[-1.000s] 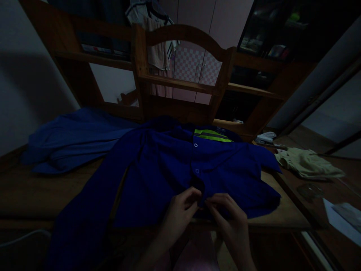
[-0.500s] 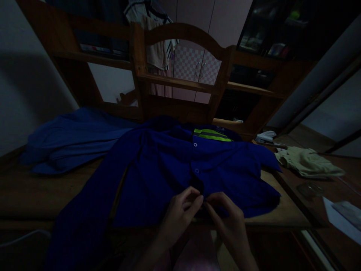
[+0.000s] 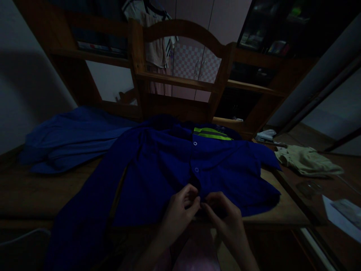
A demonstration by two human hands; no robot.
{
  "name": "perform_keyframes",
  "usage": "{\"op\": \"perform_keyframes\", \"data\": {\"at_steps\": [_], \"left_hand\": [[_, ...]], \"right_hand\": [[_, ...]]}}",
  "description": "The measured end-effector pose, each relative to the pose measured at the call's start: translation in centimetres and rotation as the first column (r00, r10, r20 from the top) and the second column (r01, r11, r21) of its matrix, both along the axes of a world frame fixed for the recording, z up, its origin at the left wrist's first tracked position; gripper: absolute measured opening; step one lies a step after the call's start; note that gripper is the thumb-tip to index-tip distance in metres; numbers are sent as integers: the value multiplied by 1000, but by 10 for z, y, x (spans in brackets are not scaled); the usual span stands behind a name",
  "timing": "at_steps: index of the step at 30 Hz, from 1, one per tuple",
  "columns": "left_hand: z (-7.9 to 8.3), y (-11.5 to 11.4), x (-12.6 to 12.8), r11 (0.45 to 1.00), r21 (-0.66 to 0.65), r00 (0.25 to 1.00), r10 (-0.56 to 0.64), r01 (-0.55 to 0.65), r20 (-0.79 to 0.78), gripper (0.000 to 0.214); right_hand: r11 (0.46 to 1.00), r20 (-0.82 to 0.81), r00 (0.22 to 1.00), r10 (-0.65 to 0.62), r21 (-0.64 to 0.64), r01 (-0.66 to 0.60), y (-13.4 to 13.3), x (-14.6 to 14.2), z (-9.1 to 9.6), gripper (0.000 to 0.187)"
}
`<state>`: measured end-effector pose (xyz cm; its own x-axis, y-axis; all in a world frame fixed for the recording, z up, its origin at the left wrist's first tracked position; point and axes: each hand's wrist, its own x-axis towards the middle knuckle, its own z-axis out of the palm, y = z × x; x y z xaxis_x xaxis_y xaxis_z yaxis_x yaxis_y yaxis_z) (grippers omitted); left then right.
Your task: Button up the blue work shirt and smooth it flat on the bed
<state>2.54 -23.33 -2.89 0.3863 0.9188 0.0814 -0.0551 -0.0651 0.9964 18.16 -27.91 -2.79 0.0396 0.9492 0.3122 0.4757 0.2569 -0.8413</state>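
A dark blue work jacket (image 3: pixel 163 162) lies spread across the wooden table, one long sleeve hanging over the front edge at the left. It carries a yellow-green reflective strip (image 3: pixel 213 133) and round snap buttons (image 3: pixel 195 143) down its front. At the lower front edge, my left hand (image 3: pixel 182 205) pinches the jacket's placket between thumb and fingers. Close beside it on the right, my right hand (image 3: pixel 224 210) also pinches the jacket's edge. The fingertips nearly meet, and the exact spot they grip is dim and partly hidden.
A lighter blue cloth (image 3: pixel 76 135) lies at the left of the wooden table (image 3: pixel 47 188). Behind rises a wooden frame with shelves (image 3: pixel 180 81). To the right are a pale folded garment (image 3: pixel 307 160), a glass dish (image 3: pixel 310 187) and white paper (image 3: pixel 342 214).
Both hands have shifted very slightly left and stay pinched at the same place on the jacket's edge. The jacket lies as before.
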Motion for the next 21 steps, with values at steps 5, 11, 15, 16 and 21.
{"op": "perform_keyframes", "data": {"at_steps": [5,11,15,16,21], "left_hand": [[-5,2,0,999,14,999,32,-32,-19,12],[-7,4,-1,999,-4,999,37,-37,-8,11],[-6,2,0,999,-14,999,37,-37,21,12],[-5,2,0,999,-23,999,39,-38,31,12],[-1,4,0,998,-51,996,40,-36,83,10]], "right_hand": [[999,-75,997,16,-35,-19,-1,-3,1,8],[998,-115,993,31,-59,-38,0,-3,3,9],[998,-102,994,28,-51,-34,0,-4,4,10],[998,-98,995,31,-53,-36,0,-4,4,10],[996,-53,997,62,-55,-65,0,-6,2,11]]}}
